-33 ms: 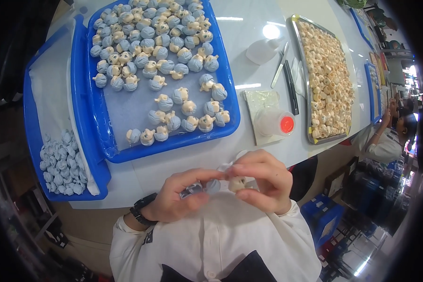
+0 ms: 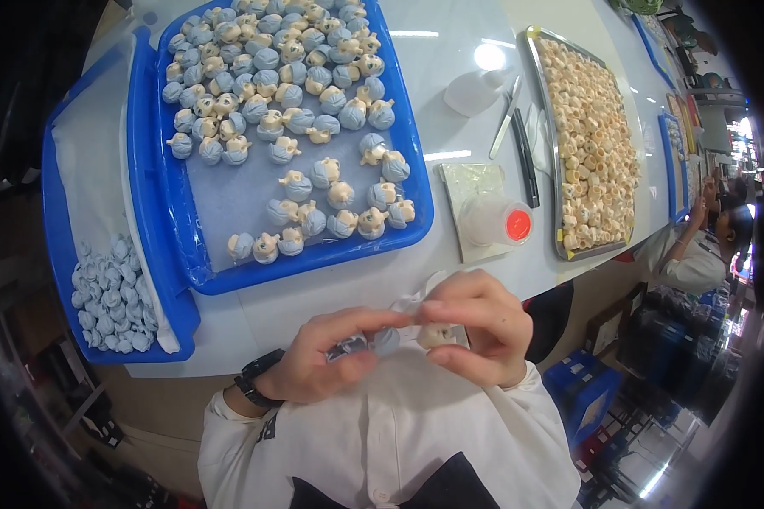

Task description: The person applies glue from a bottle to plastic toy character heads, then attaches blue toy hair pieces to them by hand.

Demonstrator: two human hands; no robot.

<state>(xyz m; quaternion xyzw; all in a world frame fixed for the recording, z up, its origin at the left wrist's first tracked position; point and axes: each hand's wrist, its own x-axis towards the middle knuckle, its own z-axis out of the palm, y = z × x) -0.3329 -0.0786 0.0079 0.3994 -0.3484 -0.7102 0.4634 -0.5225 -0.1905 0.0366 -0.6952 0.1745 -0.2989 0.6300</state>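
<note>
Close to my chest, my left hand (image 2: 327, 349) is closed around a small blue-grey doll hair piece (image 2: 386, 341). Something shiny and greyish lies deeper between its fingers, too hidden to name. Facing it, my right hand (image 2: 486, 331) pinches a cream doll head piece (image 2: 437, 336) between thumb and fingers. The fingertips of both hands come close together above the two pieces, which are apart. A strip of white material (image 2: 416, 295) shows just behind the fingers at the table edge.
Doll heads with blue-grey hair fill much of a blue tray (image 2: 306, 265). Left of it, another blue tray (image 2: 55, 170) holds loose hair pieces (image 2: 115, 297). To the right are a red-topped jar (image 2: 494, 222), white bottle (image 2: 475, 92), tweezers (image 2: 505, 119) and a metal tray (image 2: 560, 204) of cream pieces.
My right hand has shifted very slightly to the right, and the head piece in it has turned a little. The trays and tools are unchanged.
</note>
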